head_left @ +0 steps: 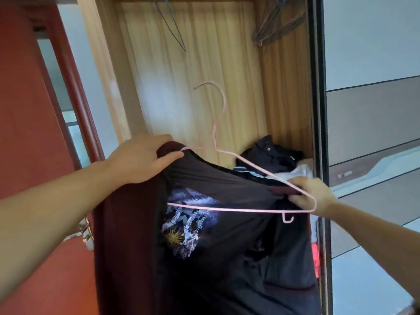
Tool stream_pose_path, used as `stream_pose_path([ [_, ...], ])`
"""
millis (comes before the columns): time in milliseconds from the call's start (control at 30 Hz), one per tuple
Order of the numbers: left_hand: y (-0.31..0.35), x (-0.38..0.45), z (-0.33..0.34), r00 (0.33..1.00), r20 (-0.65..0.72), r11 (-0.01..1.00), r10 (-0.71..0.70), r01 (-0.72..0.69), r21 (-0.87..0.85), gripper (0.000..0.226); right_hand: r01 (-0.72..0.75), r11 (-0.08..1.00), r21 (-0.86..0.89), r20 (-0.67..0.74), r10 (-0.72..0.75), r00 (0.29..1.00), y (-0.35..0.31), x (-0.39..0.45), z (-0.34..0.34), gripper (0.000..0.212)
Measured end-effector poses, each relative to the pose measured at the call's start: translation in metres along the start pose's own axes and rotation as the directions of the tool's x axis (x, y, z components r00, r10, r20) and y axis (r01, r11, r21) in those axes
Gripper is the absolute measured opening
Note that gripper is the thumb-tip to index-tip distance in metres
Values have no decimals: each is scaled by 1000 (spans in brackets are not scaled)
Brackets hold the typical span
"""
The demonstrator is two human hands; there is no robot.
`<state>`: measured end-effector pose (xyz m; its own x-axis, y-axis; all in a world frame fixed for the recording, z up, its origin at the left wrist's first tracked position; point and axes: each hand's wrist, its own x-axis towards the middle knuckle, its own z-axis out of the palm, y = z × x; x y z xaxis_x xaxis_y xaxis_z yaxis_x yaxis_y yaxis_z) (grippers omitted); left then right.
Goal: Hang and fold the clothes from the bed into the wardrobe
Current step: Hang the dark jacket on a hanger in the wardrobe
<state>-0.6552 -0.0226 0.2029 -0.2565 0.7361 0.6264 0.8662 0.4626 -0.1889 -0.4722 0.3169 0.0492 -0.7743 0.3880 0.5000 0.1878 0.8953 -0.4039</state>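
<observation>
Hands are working apart at the open wardrobe, each one clamped on a shoulder of a dark maroon T-shirt with a pale printed graphic on its chest. The left hand is gripping the shirt's left shoulder, fingers curled over the top of the fabric and thumb pressing along its front, right where one end of a thin pink wire hanger is slipping under the cloth. The right hand is pinching the other shoulder together with the hanger's far corner, which is still lying outside the fabric. The hanger's bottom bar is crossing in front of the print, and its hook is pointing up, tilted, touching nothing. The shirt is hanging down in front of the light wooden wardrobe interior. Behind the shirt, a pile of dark and white clothes is lying inside the wardrobe. Up at the top, dark wire hangers are dangling. A grey sliding wardrobe door is standing to the right, and a red door to the left.
</observation>
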Motion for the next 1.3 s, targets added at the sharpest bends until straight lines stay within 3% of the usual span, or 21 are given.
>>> stream_pose_path([
  [100, -9, -14, 8, 1000, -8, 998, 17, -16, 60, 79, -34, 985, -167, 19, 37, 999, -7, 14, -24, 29],
  [233, -14, -20, 18, 999, -29, 988, -32, 36, 151, 57, -29, 939, -344, 7, 34, 999, -34, 26, -45, 15],
  [433, 0, -9, 31, 989, -19, 979, -147, 148, 141, 42, -34, 834, -551, 22, 56, 998, -86, 37, -68, 21],
  [567, 25, 6, 42, 986, -19, 986, -164, 165, 36, 38, -21, 829, -558, -59, -15, 998, -132, 42, -70, 19],
  [667, 33, 14, 43, 976, -22, 974, -216, 214, -71, 36, -46, 900, -433, -73, 16, 997, -162, 41, -79, 14],
  [833, 34, 20, 29, 961, -165, 963, -223, 192, -188, 34, -30, 976, -215, 282, 91, 955, -167, 27, -103, 30],
  [1033, 50, 29, 25, 951, -268, 973, -154, 100, -206, 38, 22, 873, -487, 47, 1, 999, -148, 39, -138, 51],
  [1100, 54, 32, 23, 949, -288, 975, -129, 68, -211, 37, 90, 934, -345, 92, -61, 994, -150, 39, -136, 38],
  [1167, 55, 33, 23, 951, -287, 976, -115, 55, -211, 39, 96, 994, -43, 120, -90, 989, -162, 36, -128, 32],
  [1233, 53, 31, 25, 960, -266, 976, -92, 34, -216, 46, 34, 974, 224, 183, -76, 980, -175, 35, -118, 35],
  [1300, 48, 27, 26, 982, -182, 963, -49, -2, -270, 49, -32, 950, 309, 229, -41, 973, -181, 34, -111, 38],
])
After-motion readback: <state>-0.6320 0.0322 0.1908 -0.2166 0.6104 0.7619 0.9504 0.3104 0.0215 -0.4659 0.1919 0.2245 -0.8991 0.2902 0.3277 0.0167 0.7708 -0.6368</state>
